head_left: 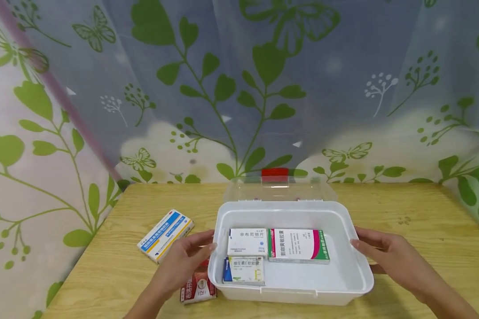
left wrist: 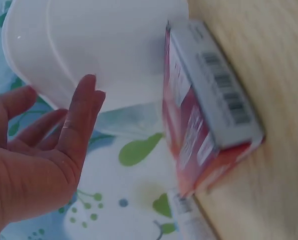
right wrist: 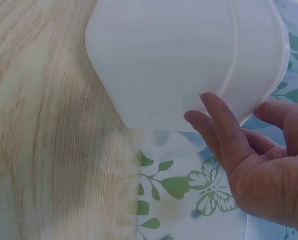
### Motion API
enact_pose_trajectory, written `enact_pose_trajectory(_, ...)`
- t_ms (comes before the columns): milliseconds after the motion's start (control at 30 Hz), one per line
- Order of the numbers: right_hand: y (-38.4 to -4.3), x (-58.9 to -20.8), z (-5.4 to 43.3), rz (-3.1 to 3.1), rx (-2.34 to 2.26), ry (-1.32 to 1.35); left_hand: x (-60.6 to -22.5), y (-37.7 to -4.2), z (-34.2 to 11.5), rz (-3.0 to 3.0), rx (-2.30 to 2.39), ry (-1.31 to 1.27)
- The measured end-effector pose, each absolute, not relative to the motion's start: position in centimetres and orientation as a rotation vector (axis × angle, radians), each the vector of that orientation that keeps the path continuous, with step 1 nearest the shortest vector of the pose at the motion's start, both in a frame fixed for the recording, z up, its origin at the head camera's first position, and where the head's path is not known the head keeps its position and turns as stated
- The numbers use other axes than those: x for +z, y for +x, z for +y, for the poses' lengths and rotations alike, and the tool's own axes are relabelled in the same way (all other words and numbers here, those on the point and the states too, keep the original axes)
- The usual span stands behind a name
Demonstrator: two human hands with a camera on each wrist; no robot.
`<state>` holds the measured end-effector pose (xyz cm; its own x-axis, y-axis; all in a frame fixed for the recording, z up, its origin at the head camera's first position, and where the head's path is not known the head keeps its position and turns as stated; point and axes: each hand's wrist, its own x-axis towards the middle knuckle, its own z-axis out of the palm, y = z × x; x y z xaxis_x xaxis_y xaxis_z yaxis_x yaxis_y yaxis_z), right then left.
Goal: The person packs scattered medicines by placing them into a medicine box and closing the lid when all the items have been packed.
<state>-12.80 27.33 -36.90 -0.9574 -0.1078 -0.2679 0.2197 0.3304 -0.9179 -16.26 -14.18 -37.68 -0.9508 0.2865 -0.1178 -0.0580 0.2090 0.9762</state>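
Observation:
A white plastic storage box (head_left: 295, 297) stands on the table, its clear lid (head_left: 243, 190) swung back. My left hand (head_left: 185, 261) grips its left rim, thumb on the edge and fingers along the outer wall. On the opposite side my right hand (head_left: 391, 254) holds the rim likewise; the right wrist view shows its fingertips (right wrist: 208, 102) at the wall. Inside lie a white medicine box (head_left: 247, 242), a blue-and-white vitamin E box (head_left: 245, 270) and a green-and-pink medicine box (head_left: 295, 245). Beside my left hand is a red medicine box (left wrist: 188, 110), partly hidden in the head view.
A blue, white and yellow medicine box (head_left: 165, 235) lies left of the storage box on the wooden table (head_left: 415, 221). Behind the table hangs a leaf-patterned curtain (head_left: 239, 88). The lid has a red latch or handle (head_left: 274, 173) near the curtain.

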Motion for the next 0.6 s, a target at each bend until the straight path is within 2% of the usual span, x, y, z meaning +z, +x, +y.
enact_pose_trajectory(200,-12.7,-37.1,27.4,2.331,-1.651,0.121,-37.9,-16.0,-14.7,2.619,1.498,0.343)
enact_pose_trajectory(433,-12.6,-37.2,27.1,2.353,-1.657,0.132,-38.6,-15.5,-15.9,3.054,0.849,0.192)
enact_pose_trajectory(600,-12.5,-37.1,27.0,2.366,-1.664,0.147,-39.6,-15.7,-16.3,3.029,0.493,0.103)
